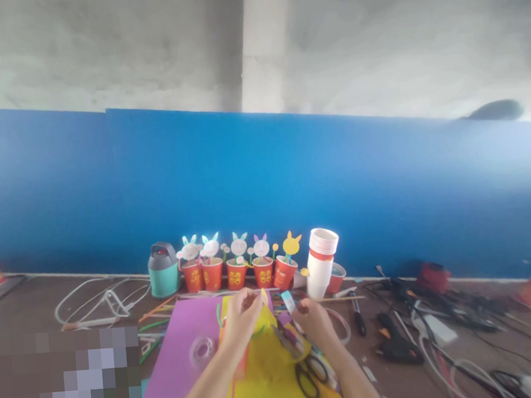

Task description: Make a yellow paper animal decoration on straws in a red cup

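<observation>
My left hand (242, 314) is closed in a pinch on a small yellow paper piece (264, 296). Held in the fingers of my right hand (314, 320) is a small light-blue and white strip (288, 301), whose exact kind I cannot make out. Both hands hover over yellow paper (264, 375), a short gap between them. Black-handled scissors (308, 381) lie beneath my right wrist. To the left is a purple sheet (180, 350) with a clear tape roll (202, 349) on it. Behind the hands stand several red paper cups (237, 275) bearing paper animal faces (238, 245).
A stack of white paper cups (320, 271) stands right of the red ones. At the left are a teal-and-grey container (164, 273) and a white cable (81, 287). A black glue gun (397, 344) lies among tangled cords on the right. A blue partition (264, 181) borders the back.
</observation>
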Demonstrator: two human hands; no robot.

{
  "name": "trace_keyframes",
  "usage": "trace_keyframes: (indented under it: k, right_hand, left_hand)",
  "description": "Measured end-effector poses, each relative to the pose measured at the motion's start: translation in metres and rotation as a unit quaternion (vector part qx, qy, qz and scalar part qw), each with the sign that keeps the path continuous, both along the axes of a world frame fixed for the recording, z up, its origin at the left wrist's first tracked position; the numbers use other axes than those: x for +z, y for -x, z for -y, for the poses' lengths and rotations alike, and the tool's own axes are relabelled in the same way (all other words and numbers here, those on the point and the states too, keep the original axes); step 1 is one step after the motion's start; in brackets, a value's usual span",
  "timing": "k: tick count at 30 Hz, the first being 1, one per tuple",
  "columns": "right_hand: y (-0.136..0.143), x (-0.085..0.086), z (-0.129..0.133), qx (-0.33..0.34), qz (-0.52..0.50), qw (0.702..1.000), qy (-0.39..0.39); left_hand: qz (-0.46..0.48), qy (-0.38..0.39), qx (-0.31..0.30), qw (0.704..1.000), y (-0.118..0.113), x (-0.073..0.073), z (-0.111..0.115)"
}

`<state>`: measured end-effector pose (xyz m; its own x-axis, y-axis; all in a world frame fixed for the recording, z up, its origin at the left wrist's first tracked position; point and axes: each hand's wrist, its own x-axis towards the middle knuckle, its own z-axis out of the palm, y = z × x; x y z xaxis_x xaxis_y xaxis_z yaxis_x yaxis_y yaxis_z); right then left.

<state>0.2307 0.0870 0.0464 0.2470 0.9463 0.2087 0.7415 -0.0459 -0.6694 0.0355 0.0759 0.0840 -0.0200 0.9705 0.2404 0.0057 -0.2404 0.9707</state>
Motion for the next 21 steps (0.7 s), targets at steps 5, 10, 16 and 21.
trace_keyframes:
  k: [5,10,16,21]
  right_hand:
    - [0.007,0.020,0.004,0.054,-0.244,0.968,-0.030]
    - [0.028,0.048,0.024,0.144,-0.552,0.819,-0.057]
    - [0.039,0.063,0.038,0.183,-0.594,0.780,-0.070]
    - [0.043,0.060,0.040,0.193,-0.546,0.813,-0.058]
  left_hand:
    - [0.023,0.002,0.010,1.000,0.000,0.000,-0.001]
    - [0.097,0.052,0.015,0.994,-0.001,0.009,0.007]
    - [0.114,0.069,0.037,0.990,-0.003,-0.002,-0.006]
    - [0.108,0.084,0.053,0.989,-0.003,-0.004,-0.007]
